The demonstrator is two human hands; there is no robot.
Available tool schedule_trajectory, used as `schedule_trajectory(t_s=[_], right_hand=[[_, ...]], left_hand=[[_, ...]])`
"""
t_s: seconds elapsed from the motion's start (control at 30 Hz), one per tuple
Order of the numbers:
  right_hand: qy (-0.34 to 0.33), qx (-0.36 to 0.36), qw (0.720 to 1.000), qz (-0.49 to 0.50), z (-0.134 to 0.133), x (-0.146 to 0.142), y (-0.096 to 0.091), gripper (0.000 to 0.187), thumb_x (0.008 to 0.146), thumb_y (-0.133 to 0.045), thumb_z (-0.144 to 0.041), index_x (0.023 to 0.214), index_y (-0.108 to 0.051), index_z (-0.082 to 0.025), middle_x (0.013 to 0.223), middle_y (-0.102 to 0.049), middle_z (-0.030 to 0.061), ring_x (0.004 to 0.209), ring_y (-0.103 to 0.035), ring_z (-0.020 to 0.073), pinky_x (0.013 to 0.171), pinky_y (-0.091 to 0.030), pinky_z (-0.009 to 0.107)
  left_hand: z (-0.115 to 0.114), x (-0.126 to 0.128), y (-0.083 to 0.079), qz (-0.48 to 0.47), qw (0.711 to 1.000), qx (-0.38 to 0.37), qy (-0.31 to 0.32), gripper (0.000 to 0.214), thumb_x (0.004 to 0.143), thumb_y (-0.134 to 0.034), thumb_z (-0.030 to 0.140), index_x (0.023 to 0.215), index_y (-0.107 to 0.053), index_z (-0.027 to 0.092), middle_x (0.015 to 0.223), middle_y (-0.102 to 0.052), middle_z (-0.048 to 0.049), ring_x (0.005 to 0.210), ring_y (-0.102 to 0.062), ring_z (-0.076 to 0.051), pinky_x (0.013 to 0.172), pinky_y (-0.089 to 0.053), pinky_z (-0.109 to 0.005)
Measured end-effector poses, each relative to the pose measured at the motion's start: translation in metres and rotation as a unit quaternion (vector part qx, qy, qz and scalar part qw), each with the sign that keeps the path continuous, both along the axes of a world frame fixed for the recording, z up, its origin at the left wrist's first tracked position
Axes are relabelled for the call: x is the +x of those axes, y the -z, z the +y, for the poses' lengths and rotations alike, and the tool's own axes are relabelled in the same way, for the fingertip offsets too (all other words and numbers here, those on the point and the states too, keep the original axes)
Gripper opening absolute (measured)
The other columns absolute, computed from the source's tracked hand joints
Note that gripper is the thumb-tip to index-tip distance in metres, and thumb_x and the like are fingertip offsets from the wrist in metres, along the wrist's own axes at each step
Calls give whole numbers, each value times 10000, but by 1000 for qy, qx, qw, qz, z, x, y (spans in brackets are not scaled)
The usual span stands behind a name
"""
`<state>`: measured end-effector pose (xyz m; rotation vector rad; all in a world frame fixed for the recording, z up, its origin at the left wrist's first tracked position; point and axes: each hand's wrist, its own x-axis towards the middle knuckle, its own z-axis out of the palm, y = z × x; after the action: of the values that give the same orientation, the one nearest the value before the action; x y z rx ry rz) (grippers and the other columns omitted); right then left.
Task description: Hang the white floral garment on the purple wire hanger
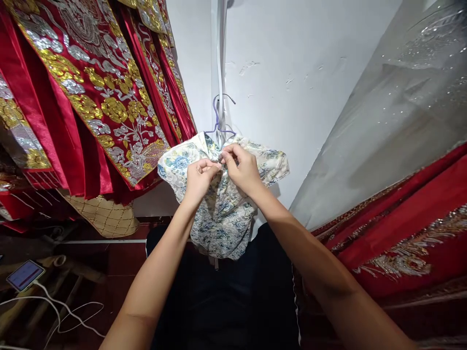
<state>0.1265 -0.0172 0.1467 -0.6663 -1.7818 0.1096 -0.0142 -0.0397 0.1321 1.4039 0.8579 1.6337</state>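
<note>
A small floral shirt [226, 218], cream with blue and green flowers, hangs on a purple wire hanger [218, 121] against the wall. My left hand [202, 177] is closed in a pinch on the shirt's front, just under the collar. Beside it, nearly touching, my right hand [241, 165] pinches the same spot with thumb and forefinger. Something small and dark shows between the fingertips; it may be part of the shirt's fastening, but I cannot make it out. The fingers hide part of the neckline.
Red garments with gold and silver embroidery [113, 109] hang at left. On the right are a sheer sparkly cover [350, 126] and red beaded fabric [408, 243]. A phone [25, 275] with a white cable lies at lower left. A white pole [219, 48] runs up the wall.
</note>
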Motion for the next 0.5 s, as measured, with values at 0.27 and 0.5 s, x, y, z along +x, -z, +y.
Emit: schedule_trajectory(t_s=[0.27, 0.5], right_hand=[[-2, 4, 999, 36, -4, 2, -7, 147, 979, -502, -312, 925, -596, -213, 766, -644, 6, 721, -612, 161, 709, -465, 323], [-22, 52, 973, 223, 22, 57, -48, 258, 1005, -466, -416, 961, -594, -196, 745, -583, 4, 734, -610, 127, 690, -473, 289]], left_hand=[[4, -5, -16, 127, 992, 4, -26, 112, 686, -706, 216, 627, -657, 135, 486, -486, 37, 434, -335, -68, 458, -240, -215], [-1, -7, 44, 284, 958, -32, -1, 165, 701, -673, 221, 552, -635, 160, 533, -571, -11, 496, -467, -126, 511, -314, -242]])
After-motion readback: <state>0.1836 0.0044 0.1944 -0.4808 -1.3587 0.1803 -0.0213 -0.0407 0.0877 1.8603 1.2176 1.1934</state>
